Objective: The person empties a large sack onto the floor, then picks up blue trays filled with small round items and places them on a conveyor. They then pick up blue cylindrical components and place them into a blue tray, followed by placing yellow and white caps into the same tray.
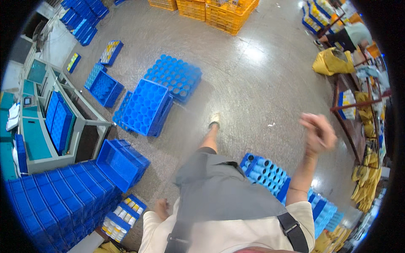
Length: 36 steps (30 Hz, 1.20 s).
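My right hand (319,133) is raised out to the right over the floor, blurred by motion. Its fingers are loosely bent and apart, and I see nothing in them. Below it and to its left lie blue trays of light-blue cylinders (268,173), some with dark round ends. My left hand (161,208) hangs low by my side, small and partly hidden by my sleeve; its fingers do not show clearly. Nearest to it is a blue tray of white and yellow cylinders (124,217). One foot (214,119) is stretched forward on the floor.
Stacked blue crates (63,198) stand at the lower left, by a teal-and-white machine (40,137). Blue crates with round compartments (147,105) sit ahead on the left. Yellow crates (223,19) are at the far side. A rack (344,122) lines the right, near a bending person (352,38).
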Available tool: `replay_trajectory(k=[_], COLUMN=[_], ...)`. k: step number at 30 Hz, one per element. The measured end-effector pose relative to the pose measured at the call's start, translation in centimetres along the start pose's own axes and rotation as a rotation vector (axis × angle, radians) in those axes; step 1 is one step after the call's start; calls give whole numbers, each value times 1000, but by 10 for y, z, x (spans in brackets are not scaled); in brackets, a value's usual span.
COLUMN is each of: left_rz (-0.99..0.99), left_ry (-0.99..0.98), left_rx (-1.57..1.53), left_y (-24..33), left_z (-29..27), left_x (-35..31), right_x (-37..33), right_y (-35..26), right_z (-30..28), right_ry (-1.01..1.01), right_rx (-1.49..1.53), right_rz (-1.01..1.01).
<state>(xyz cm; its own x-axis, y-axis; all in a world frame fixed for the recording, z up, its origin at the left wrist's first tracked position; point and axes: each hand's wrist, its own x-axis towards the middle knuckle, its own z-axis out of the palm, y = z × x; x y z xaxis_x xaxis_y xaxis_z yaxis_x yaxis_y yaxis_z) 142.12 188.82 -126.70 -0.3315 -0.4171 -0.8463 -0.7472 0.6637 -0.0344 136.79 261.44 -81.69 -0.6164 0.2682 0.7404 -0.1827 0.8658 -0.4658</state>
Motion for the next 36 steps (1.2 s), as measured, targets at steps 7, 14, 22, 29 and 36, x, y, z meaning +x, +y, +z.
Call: replay_trajectory(k=[7,14,22,29,36], left_rz=[569,1322,1068,-165,-769], left_ry=[-147,292,218,316,216], left_rx=[621,-248,-403,-717,-1425], left_y=[436,1004,1213,993,1012], left_z=[-8,-171,-174,-72,-163], left_x=[8,-125,-42,-8,31], right_x=[221,345,479,705,947], right_y=[214,234,498,451,317], right_z=[183,409,621,841,1001], right_ry=[320,-754,-1292,-1451,-487], right_rx=[423,695,-93,376,1118], right_rz=[358,-817,-694,-951,-1008])
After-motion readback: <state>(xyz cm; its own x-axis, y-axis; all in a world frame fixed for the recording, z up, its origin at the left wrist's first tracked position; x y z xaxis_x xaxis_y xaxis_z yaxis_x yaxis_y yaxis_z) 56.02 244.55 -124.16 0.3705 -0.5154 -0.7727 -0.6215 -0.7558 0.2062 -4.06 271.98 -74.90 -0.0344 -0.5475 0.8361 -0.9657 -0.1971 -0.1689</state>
